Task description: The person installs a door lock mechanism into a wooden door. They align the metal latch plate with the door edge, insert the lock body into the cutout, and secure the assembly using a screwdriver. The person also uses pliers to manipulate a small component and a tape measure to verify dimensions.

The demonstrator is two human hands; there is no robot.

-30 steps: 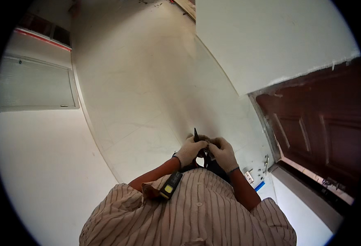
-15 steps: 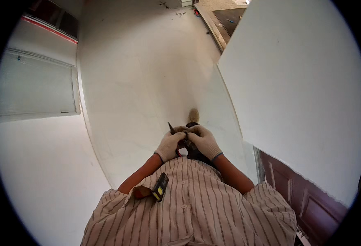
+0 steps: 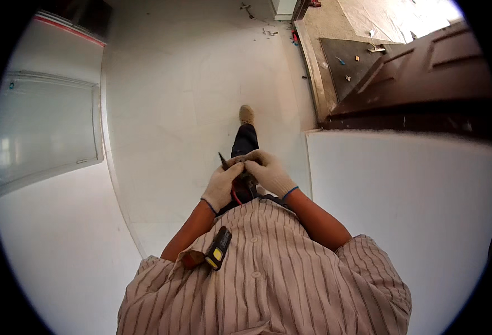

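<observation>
Both my hands wear off-white knitted gloves and meet close together in front of my waist. My left hand is closed on a dark, narrow, pointed tool, whose tip sticks out past the fingers to the upper left; its exact kind does not show. Fingers and thumb of my right hand are pinched together against the left one, around something small and dark that the gloves mostly hide. Just below the hands a red strip shows against dark cloth. A black and yellow device hangs at my shirt pocket.
A brown panelled door stands open at the right above a white wall. Past the threshold a dark mat carries small scattered tools. Metal pieces lie on the pale floor ahead. A framed glass panel is at the left.
I have stepped forward, one boot now further ahead. The doorway, mat and brown door have come into fuller view at the right. My hands stay together around the same things.
</observation>
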